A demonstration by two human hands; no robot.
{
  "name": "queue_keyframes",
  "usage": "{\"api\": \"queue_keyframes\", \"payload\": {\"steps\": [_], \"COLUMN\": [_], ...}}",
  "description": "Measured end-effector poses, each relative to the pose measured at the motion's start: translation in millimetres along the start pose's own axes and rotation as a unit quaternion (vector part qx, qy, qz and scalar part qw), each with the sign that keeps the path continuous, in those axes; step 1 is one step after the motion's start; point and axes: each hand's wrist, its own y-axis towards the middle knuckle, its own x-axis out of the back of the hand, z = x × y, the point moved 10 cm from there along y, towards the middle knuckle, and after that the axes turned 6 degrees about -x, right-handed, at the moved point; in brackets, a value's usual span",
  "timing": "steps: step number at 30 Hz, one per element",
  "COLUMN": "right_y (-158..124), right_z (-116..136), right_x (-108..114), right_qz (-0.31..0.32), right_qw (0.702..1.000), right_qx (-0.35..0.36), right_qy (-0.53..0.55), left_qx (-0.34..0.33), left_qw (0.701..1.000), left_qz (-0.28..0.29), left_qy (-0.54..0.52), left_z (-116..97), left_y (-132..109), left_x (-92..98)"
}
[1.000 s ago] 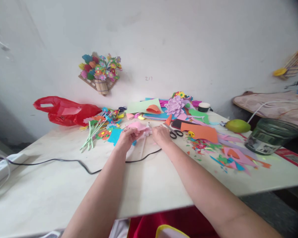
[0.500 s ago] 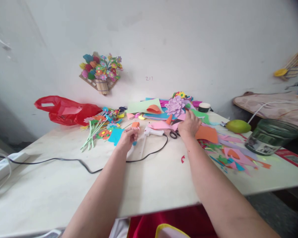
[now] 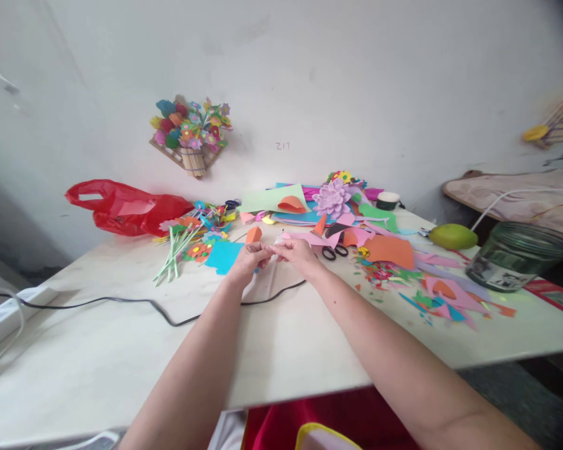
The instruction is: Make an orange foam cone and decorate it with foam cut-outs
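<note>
My left hand (image 3: pixel 252 259) is closed in a pinch over the middle of the table. A small curved orange piece (image 3: pixel 253 235), like foam sheet or paper, rises from its fingers. My right hand (image 3: pixel 298 255) meets it fingertip to fingertip, thumb and fingers pressed together; what it pinches is too small to make out. Behind the right hand lies a white glue gun (image 3: pixel 279 239), mostly covered, its black cord (image 3: pixel 281 292) running out below. A blue sheet (image 3: pixel 223 256) lies beside my left hand. Black-handled scissors (image 3: pixel 335 252) lie right of my right hand.
Left are green stems (image 3: pixel 171 259), foam flowers (image 3: pixel 199 251) and a red plastic bag (image 3: pixel 122 209). Coloured sheets (image 3: pixel 272 199) and a purple flower (image 3: pixel 332 199) lie at the back. Right are scraps (image 3: pixel 450 294), a green fruit (image 3: pixel 453 236) and a glass jar (image 3: pixel 511 262).
My right hand has come left from the coloured sheets to my left hand, uncovering the scissors and scraps and covering the glue gun. The orange piece in my left hand has turned more upright.
</note>
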Motion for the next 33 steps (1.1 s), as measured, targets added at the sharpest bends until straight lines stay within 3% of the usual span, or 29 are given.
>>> {"api": "queue_keyframes", "payload": {"steps": [9, 13, 17, 23, 33], "right_y": [6, 5, 4, 4, 5], "right_z": [-14, -14, -10, -5, -7], "right_x": [10, 14, 18, 17, 16], "right_qz": [-0.065, -0.086, -0.093, -0.111, -0.135], "right_qw": [0.997, 0.995, 0.995, 0.992, 0.989], "right_qx": [-0.048, -0.056, -0.039, 0.011, 0.044], "right_qy": [0.006, -0.020, -0.024, -0.062, -0.036], "left_qx": [0.026, 0.039, 0.042, 0.037, 0.015], "left_qw": [0.999, 0.997, 0.998, 0.999, 0.999], "left_qz": [0.010, -0.017, -0.035, 0.024, 0.041], "left_qy": [-0.035, -0.058, -0.039, -0.002, -0.009], "left_z": [4, 4, 4, 4, 0], "left_y": [-1, -1, -1, -2, -3], "left_x": [-7.7, -2.8, 2.9, -10.7, -15.3]}}
